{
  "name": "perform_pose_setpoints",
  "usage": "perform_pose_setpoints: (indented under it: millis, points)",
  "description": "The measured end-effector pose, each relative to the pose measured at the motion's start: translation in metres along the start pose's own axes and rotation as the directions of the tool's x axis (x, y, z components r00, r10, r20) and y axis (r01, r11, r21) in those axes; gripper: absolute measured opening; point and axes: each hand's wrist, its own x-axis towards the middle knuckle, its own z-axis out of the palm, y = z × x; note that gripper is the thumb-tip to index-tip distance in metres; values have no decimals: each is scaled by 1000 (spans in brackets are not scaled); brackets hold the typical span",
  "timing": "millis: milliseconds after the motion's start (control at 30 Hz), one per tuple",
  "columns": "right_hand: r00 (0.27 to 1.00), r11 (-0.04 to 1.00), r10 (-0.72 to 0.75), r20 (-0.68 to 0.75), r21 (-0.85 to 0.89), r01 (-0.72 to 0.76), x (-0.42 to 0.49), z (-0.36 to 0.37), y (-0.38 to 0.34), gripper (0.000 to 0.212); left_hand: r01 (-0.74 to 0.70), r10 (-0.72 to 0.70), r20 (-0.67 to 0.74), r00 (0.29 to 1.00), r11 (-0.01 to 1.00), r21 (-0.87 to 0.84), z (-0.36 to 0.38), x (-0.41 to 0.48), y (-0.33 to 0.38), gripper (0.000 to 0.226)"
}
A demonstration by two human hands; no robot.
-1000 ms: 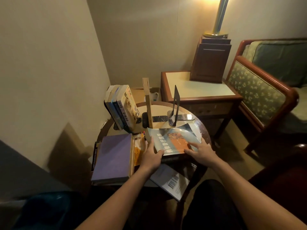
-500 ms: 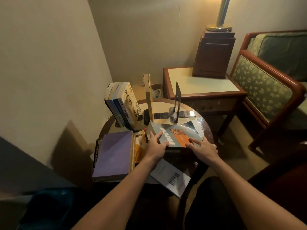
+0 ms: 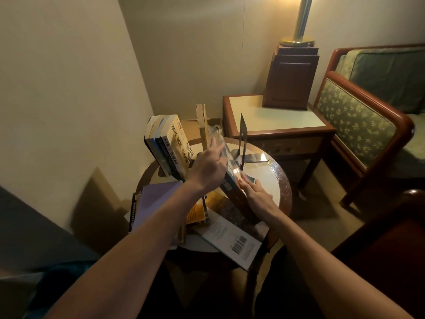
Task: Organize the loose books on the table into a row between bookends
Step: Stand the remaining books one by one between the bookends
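Note:
A glossy thin book [image 3: 230, 171] stands tilted on edge above the round table [image 3: 271, 178]. My left hand [image 3: 208, 166] grips its upper edge, and my right hand [image 3: 255, 192] presses flat against its lower right side. Behind it rises a black metal bookend [image 3: 243, 137]. A tan thin book [image 3: 202, 127] stands upright just left of the held book. Three books [image 3: 167, 146] lean at the table's left against another bookend. A purple book [image 3: 154, 199], a yellow book [image 3: 197, 211] and a white book with a barcode [image 3: 232, 240] lie flat near me.
A side table [image 3: 273, 118] with a dark wooden box [image 3: 291, 79] and a brass lamp pole [image 3: 302, 19] stands behind. An upholstered wooden armchair [image 3: 358, 120] is at the right. The wall [image 3: 69, 88] runs close along the left.
The glossy book was lying flat under both hands; now it is lifted and tipped up on edge, moved back toward the black bookend. My left hand rose to its top edge.

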Motion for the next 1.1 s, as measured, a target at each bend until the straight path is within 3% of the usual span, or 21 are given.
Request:
perform_pose_setpoints:
  millis: [100, 200, 533, 700, 833, 933, 1033, 1100]
  points:
    - [993, 991, -116, -5, 70, 116, -5, 9, -35, 64, -35, 35, 6, 999, 999, 27, -11, -9, 5, 49]
    - [979, 965, -203, -13, 165, 202, -11, 15, -59, 56, -77, 76, 31, 997, 996, 34, -16, -22, 8, 49]
    - [945, 879, -319, -77, 347, 326, -33, 8, -50, 56, -252, 239, 79, 968, 911, 327, -1, -42, 21, 60]
    - [938, 851, -328, -115, 395, 346, -44, -17, -46, 58, -335, 350, 19, 936, 877, 345, 22, -42, 20, 64]
    - [938, 847, -335, -93, 406, 343, -57, -34, -48, 60, -322, 339, -72, 938, 929, 181, 30, -50, 28, 61]
    - [944, 873, -321, -78, 361, 327, -62, -47, -53, 51, -131, 114, -104, 988, 976, -175, 36, -53, 24, 63]
    - [956, 897, -288, -59, 332, 291, -67, -60, -61, 49, 48, -66, -33, 997, 915, -401, 41, -56, 16, 51]
    - [961, 910, -273, -50, 309, 275, -67, -68, -69, 49, 122, -107, 59, 993, 827, -548, 45, -59, 15, 47]
